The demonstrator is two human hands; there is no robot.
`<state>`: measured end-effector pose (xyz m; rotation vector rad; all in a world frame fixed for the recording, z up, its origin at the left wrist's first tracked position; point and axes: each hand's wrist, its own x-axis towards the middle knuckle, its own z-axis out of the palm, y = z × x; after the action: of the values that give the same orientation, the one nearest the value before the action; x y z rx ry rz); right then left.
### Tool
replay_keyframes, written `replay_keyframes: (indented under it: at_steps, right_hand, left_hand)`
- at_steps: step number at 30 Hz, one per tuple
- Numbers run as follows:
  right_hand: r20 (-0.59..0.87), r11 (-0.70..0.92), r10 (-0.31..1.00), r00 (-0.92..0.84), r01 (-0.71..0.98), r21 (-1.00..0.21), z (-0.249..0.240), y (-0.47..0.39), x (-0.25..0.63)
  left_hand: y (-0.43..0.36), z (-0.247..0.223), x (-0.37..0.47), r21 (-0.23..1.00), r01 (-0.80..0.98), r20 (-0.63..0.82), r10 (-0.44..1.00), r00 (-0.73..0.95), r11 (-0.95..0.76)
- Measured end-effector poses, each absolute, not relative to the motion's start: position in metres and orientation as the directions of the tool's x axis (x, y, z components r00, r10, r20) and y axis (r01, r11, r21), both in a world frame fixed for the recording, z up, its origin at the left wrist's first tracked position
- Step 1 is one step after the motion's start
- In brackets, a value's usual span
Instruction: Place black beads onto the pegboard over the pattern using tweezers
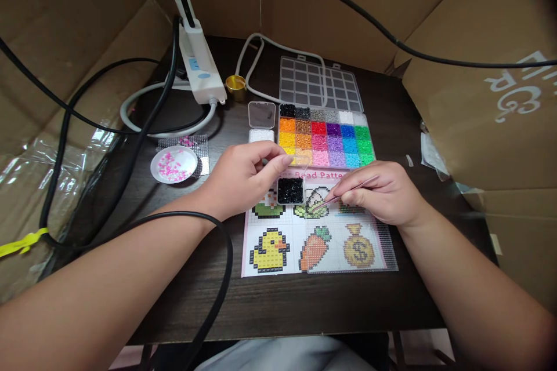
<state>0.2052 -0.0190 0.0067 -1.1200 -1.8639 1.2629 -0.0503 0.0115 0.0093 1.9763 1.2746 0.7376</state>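
Note:
My left hand (256,174) pinches the raised clear lid of a small box of black beads (290,191), which rests over the upper part of the bead pattern sheet (296,232). In my right hand (383,191) a pair of thin tweezers (363,185) is gripped, tips pointing down-left over a green and white pattern just right of the box. A clear pegboard (389,255) lies on the right part of the sheet. Behind both hands stands the open multicolour bead case (333,130).
A white dish of pink beads (174,164) sits left on another pegboard (203,148). Farther back are a power strip (200,61), a gold cup (235,87) and a small open box of white beads (261,135). A black cable (228,255) crosses my left forearm.

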Motion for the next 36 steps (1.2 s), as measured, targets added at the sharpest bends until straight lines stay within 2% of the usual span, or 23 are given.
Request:
replay_keyframes:
  at_steps: [9, 15, 17, 36]
  right_hand:
    - [0.035, 0.156, 0.913, -0.406, 0.268, -0.951, 0.003, -0.019, 0.210]
    - [0.171, 0.213, 0.974, -0.148, 0.337, -0.917, 0.006, -0.027, 0.193]
    - [0.204, 0.231, 0.973, -0.112, 0.362, -0.903, 0.006, -0.031, 0.185]
    - [0.165, 0.248, 0.954, -0.250, 0.351, -0.903, 0.006, -0.034, 0.180]
  left_hand:
    - [0.012, 0.008, -0.050, 0.764, 0.560, 0.119, 0.923, 0.365, -0.320]
    - [0.012, 0.007, -0.050, 0.766, 0.541, 0.151, 0.915, 0.373, -0.347]
    - [0.012, 0.006, -0.050, 0.764, 0.539, 0.158, 0.913, 0.377, -0.355]
    - [0.013, 0.005, -0.052, 0.771, 0.528, 0.154, 0.909, 0.387, -0.355]
